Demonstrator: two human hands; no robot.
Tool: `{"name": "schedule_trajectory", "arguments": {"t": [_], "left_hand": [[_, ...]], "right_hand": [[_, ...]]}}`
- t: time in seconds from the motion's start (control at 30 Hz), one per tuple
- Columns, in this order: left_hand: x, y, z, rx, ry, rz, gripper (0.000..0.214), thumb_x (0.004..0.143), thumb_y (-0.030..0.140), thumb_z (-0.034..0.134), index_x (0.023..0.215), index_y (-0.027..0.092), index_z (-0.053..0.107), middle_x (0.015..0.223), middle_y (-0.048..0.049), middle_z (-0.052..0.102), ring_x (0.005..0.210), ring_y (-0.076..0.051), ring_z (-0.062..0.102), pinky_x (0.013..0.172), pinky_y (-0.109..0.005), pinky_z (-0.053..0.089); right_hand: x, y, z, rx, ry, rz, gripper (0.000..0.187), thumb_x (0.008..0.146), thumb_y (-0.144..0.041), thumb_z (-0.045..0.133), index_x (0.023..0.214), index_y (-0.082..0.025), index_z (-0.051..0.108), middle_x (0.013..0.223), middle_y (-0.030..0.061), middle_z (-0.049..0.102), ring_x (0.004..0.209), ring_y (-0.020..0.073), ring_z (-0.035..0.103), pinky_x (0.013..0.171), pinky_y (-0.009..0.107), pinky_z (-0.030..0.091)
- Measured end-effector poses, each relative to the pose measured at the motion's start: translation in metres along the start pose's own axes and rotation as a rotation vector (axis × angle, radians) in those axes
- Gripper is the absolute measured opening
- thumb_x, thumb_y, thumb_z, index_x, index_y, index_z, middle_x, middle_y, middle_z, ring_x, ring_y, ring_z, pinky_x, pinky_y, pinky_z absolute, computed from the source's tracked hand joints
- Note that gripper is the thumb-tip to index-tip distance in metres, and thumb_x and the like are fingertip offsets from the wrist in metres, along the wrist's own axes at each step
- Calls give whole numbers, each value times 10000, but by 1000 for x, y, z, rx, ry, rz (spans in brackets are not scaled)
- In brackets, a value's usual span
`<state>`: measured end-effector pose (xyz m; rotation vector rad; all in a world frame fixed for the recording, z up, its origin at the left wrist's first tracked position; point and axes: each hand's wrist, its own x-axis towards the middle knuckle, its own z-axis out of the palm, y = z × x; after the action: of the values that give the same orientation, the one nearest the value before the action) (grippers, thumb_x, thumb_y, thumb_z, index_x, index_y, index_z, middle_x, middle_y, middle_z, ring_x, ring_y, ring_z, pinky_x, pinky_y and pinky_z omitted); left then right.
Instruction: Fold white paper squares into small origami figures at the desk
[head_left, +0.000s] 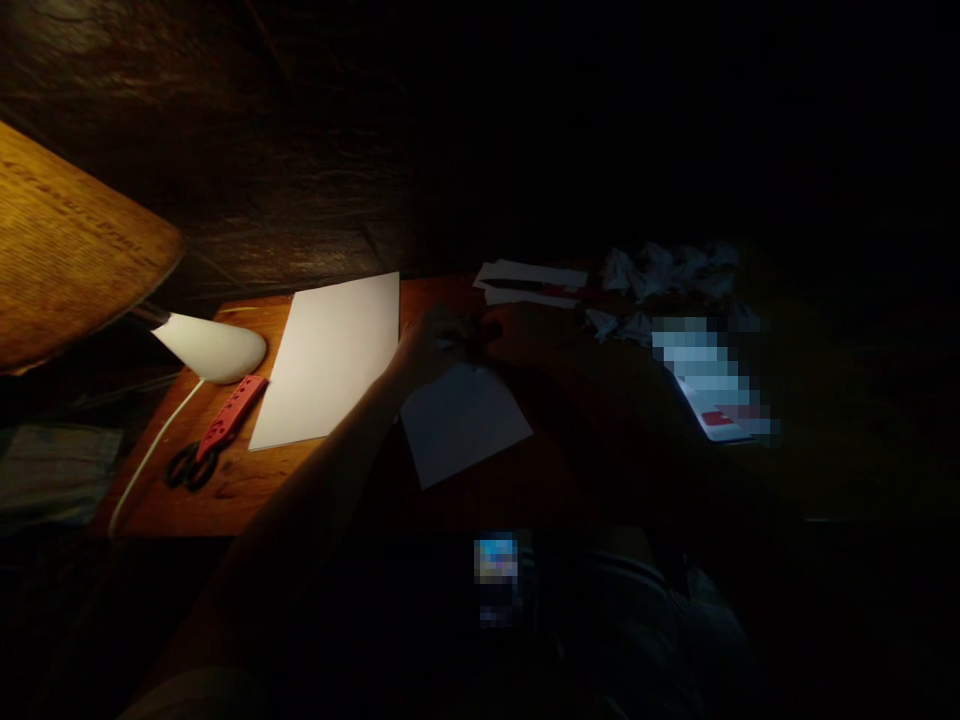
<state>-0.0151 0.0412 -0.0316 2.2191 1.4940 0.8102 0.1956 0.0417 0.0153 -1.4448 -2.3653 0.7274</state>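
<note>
My left hand (431, 340) reaches in over the wooden table, its fingers closed at a small pale bit of paper (445, 343). Close against it, in deep shadow, my right hand (504, 332) has its fingers curled; what they grip is too dark to make out. Just below both hands lies a white sheet of paper (466, 430), its far edge partly hidden by them. A stack of larger white paper (334, 360) rests to the left, beside my left forearm.
A lamp (214, 345) with a woven shade lights the left side. Near its base are scissors with black handles (191, 466) and a red perforated strip (232, 412). Folded white paper shapes (660, 270), paper slips (532, 275) and a lit phone (705, 380) lie rightward.
</note>
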Motion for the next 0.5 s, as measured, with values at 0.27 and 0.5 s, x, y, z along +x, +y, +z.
{"name": "schedule_trajectory", "arguments": {"t": [0.27,0.5], "left_hand": [[-5,9,-10,78,-44,68,95,765,145,754,831,212,766,983,-53,724,887,-211,720,814,-339,566],[-8,23,-14,189,-24,137,113,790,152,699,820,233,771,1058,-41,790,988,-248,722,897,-392,537]], "right_hand": [[0,3,5,-26,32,0,204,843,-172,726,1025,-197,814,1081,84,821,928,231,723,760,314,455],[-4,-4,1,-9,26,40,156,877,-241,767,1019,-194,814,1101,94,826,928,234,734,762,320,479]]}}
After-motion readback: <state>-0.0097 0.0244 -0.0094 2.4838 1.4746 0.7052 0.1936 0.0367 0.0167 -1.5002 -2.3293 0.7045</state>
